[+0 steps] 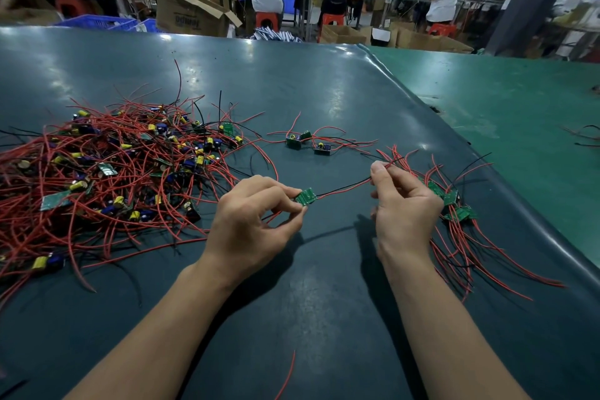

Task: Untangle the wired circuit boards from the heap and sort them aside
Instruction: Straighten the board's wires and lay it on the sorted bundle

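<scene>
Green circuit board [305, 196] sits pinched in the left hand [251, 214], its black wire [344, 187] stretched rightward into the right hand's [404, 201] pinching fingers [378, 169]; the sorted bunch [454, 204] lies just beyond, the heap [113, 166] left on the table [324, 91].

Overhead glare on mat [292, 91]; edges warped, background soft.

Obstacles: tangled heap [107, 172] of wired boards, left half of frame; sorted bundle [454, 204] at right, wires trailing toward lower right; three loose boards [306, 143] at centre, above the hands. Free room: bare table mat [308, 302] across lower centre; open mat along upper centre.
</scene>
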`<state>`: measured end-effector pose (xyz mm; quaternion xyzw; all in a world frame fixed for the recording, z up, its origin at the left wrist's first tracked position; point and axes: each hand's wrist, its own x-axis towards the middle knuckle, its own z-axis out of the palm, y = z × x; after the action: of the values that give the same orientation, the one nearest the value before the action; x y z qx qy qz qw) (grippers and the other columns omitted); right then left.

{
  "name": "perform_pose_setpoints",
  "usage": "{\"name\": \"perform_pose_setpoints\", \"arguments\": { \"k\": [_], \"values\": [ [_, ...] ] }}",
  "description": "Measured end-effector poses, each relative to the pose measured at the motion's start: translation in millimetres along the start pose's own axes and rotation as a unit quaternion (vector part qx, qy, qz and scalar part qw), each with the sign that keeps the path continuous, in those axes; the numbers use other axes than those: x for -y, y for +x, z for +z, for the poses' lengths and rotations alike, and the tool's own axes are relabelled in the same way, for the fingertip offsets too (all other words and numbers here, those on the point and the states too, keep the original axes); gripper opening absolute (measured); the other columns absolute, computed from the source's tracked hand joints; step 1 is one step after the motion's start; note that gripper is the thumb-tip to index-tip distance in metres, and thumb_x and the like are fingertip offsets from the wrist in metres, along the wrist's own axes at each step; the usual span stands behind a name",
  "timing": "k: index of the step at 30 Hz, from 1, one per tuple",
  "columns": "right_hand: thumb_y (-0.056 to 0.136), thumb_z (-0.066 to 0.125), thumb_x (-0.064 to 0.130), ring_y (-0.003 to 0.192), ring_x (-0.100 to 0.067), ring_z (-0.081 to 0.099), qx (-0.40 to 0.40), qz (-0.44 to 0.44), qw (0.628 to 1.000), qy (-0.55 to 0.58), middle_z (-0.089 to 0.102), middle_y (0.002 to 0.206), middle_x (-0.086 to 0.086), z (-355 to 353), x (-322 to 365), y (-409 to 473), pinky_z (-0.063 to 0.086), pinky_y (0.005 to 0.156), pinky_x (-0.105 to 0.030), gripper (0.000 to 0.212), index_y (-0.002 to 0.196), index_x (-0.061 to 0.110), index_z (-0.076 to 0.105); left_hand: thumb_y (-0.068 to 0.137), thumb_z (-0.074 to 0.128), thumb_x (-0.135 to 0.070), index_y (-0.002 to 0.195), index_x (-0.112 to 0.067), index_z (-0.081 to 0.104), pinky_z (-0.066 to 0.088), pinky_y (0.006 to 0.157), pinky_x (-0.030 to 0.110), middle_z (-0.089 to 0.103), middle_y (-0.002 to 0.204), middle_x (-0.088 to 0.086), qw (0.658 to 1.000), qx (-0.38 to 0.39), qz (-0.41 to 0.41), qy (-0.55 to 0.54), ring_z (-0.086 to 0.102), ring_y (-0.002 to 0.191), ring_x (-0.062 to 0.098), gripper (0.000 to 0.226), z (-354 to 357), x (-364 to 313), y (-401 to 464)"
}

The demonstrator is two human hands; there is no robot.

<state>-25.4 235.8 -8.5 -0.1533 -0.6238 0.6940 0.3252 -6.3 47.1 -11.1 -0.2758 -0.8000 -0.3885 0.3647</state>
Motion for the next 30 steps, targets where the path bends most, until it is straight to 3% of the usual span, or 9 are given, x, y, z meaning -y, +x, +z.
{"name": "perform_pose_setpoints", "arguments": {
  "k": [2, 3, 6, 10, 15, 21, 26, 30],
  "values": [
    [0.086, 0.073, 0.011, 0.074, -0.012, 0.064, -0.01, -0.034, 0.999, -0.027, 0.07, 0.079, 0.006, 0.1, -2.2, -2.6, 0.057, 0.073, -0.05, 0.012, 0.087, 0.023, 0.076, 0.07, 0.085, -0.003, 0.064, -0.006, 0.07, 0.055, 0.068, 0.04, 0.073, 0.084, 0.002, 1.0, 0.004, 0.004, 0.0, 0.069, 0.076, 0.02, 0.016, 0.6, -0.6, -0.2],
    [0.087, 0.072, 0.011, 0.074, -0.012, 0.063, -0.011, -0.057, 0.997, -0.049, 0.069, 0.082, 0.004, -0.5, -3.7, -3.2, 0.058, 0.07, -0.05, 0.012, 0.095, 0.019, 0.076, 0.07, 0.085, -0.003, 0.064, -0.006, 0.07, 0.055, 0.068, 0.04, 0.073, 0.084, 0.002, 1.0, 0.007, 0.006, -0.001, 0.069, 0.076, 0.021, 0.016, 0.9, -0.9, -0.2],
    [0.089, 0.069, 0.01, 0.062, -0.005, 0.057, -0.01, -0.066, 0.996, -0.061, 0.067, 0.081, 0.001, -1.1, -6.1, -2.6, 0.054, 0.047, -0.03, 0.02, 0.106, 0.019, 0.071, 0.07, 0.085, -0.004, 0.065, -0.006, 0.07, 0.055, 0.068, 0.04, 0.073, 0.085, 0.003, 1.0, 0.015, 0.011, -0.004, 0.069, 0.076, 0.021, 0.016, 1.2, -1.1, -0.6],
    [0.089, 0.067, 0.004, 0.053, -0.001, 0.053, -0.002, 0.04, 0.998, 0.039, 0.06, 0.062, 0.013, 0.9, -5.2, 2.7, 0.047, 0.041, -0.018, 0.029, 0.118, 0.009, 0.067, 0.07, 0.084, -0.003, 0.064, -0.006, 0.07, 0.054, 0.068, 0.041, 0.073, 0.085, 0.003, 1.0, 0.012, 0.006, -0.007, 0.069, 0.076, 0.022, 0.016, 0.9, 0.8, -0.8],
    [0.089, 0.063, -0.001, 0.048, 0.0, 0.048, 0.01, 0.041, 0.999, 0.012, 0.06, 0.059, 0.014, -2.0, -5.0, 3.1, 0.043, 0.038, -0.017, 0.021, 0.103, 0.01, 0.074, 0.071, 0.084, -0.004, 0.064, -0.006, 0.069, 0.054, 0.068, 0.04, 0.073, 0.084, 0.002, 1.0, 0.014, 0.009, -0.004, 0.069, 0.075, 0.022, 0.017, 2.0, 0.7, -0.8],
    [0.092, 0.061, 0.001, 0.046, -0.003, 0.051, 0.029, 0.059, 0.997, 0.038, 0.055, 0.064, 0.0, -2.7, 0.4, 4.8, 0.043, 0.038, -0.018, 0.025, 0.112, 0.015, 0.07, 0.071, 0.084, -0.004, 0.064, -0.007, 0.069, 0.054, 0.069, 0.039, 0.072, 0.084, 0.001, 1.0, 0.008, -0.001, -0.007, 0.068, 0.075, 0.02, 0.017, 0.2, 1.4, -0.8],
    [0.092, 0.057, -0.003, 0.044, -0.004, 0.048, 0.029, 0.045, 0.998, 0.02, 0.053, 0.059, 0.001, -4.1, 2.8, 1.9, 0.045, 0.039, -0.018, 0.022, 0.094, 0.012, 0.074, 0.07, 0.084, -0.003, 0.064, -0.007, 0.069, 0.054, 0.069, 0.04, 0.073, 0.083, 0.001, 1.0, 0.014, 0.005, -0.005, 0.068, 0.074, 0.02, 0.017, 1.4, 0.3, -1.0],
    [0.094, 0.062, 0.007, 0.047, -0.008, 0.053, 0.04, 0.128, 0.984, 0.119, 0.057, 0.062, -0.002, -2.7, 9.7, 1.4, 0.044, 0.039, -0.019, 0.008, 0.097, 0.01, 0.068, 0.071, 0.083, -0.005, 0.064, -0.006, 0.069, 0.054, 0.068, 0.04, 0.072, 0.082, 0.002, 1.0, 0.004, -0.001, -0.002, 0.069, 0.074, 0.021, 0.017, 0.1, 1.6, -0.8]
  ]
}}
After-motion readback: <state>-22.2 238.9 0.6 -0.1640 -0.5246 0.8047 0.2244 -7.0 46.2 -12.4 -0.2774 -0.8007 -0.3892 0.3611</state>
